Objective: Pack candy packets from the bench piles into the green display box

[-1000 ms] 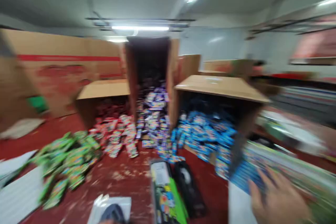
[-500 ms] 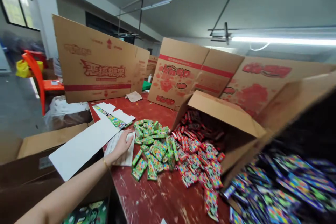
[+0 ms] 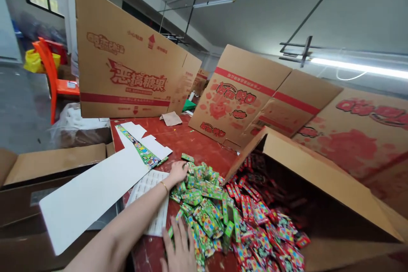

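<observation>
Left hand (image 3: 177, 173) has shifted off the printed sheet (image 3: 149, 204) onto the green candy packets (image 3: 204, 204) piled on the red surface (image 3: 178, 136), fingers curled into them; right hand (image 3: 180, 248) lies flat, fingers spread, at the pile's near edge.

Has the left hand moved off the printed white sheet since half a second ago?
Yes. The left hand has gone from the printed white sheet rightward onto the pile of green packets, at its near-left edge.
</observation>
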